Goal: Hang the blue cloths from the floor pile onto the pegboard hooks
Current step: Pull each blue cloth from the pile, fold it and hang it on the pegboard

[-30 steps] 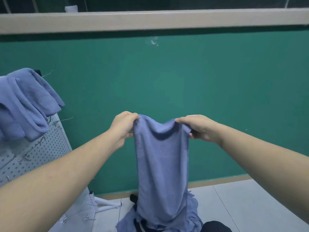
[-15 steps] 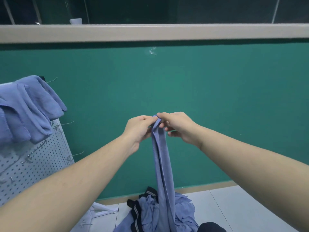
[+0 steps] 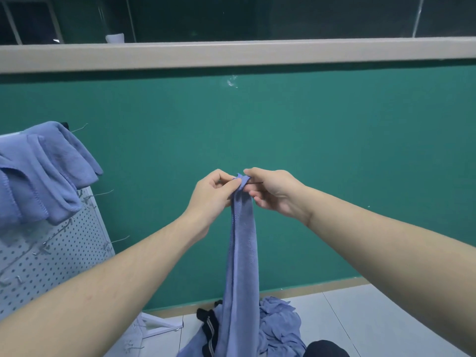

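While both hands — left hand (image 3: 211, 195), right hand (image 3: 273, 190) — pinch the folded blue terry cloth (image 3: 242, 253) by its top above the floor pile (image 3: 279, 323), hanging is pending; next, carry it left to the white perforated pegboard (image 3: 59, 253).

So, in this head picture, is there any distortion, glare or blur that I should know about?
Head view: wide-angle bending curves the beige ledge and stretches the forearms at the lower edges; dim, even light with soft shadows; a small pale glare spot on the green wall; the held cloth and both hands, left and right, look reasonably sharp.
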Demonstrator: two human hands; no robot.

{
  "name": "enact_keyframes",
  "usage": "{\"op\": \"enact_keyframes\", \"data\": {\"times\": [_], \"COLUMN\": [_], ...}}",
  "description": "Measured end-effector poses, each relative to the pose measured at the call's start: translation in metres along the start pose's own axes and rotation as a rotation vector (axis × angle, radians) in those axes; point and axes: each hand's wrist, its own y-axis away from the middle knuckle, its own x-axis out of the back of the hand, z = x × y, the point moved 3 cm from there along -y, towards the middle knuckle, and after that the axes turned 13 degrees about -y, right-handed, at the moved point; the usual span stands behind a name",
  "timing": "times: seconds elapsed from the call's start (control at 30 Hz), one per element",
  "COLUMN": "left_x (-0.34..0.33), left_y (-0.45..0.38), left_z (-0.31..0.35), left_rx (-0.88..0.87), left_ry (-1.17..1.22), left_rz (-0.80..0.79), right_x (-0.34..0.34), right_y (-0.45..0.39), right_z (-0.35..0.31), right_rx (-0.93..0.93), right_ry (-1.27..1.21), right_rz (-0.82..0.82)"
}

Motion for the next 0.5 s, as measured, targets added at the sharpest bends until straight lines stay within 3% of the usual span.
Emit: {"op": "enact_keyframes", "data": {"times": [0.2, 0.33, 0.5], "left_x": [0.005, 0.011, 0.016], "left_y": [0.002, -0.002, -0.008], "left_z": [-0.002, -0.009, -0.011], "left_rx": [-0.099, -0.051, -0.041], "left_ry": [-0.233, -0.144, -0.142], "left_rz": [-0.092, 0.022, 0.049], "right_x": [-0.002, 0.005, 0.02], "right_y": [0.0, 0.005, -0.004], "right_z": [0.006, 0.009, 0.002], "right_rx": [0.008, 0.032, 0.421], "right_ry": [0.01, 0.232, 0.489], "right_rz": [-0.043, -0.094, -0.025]}}
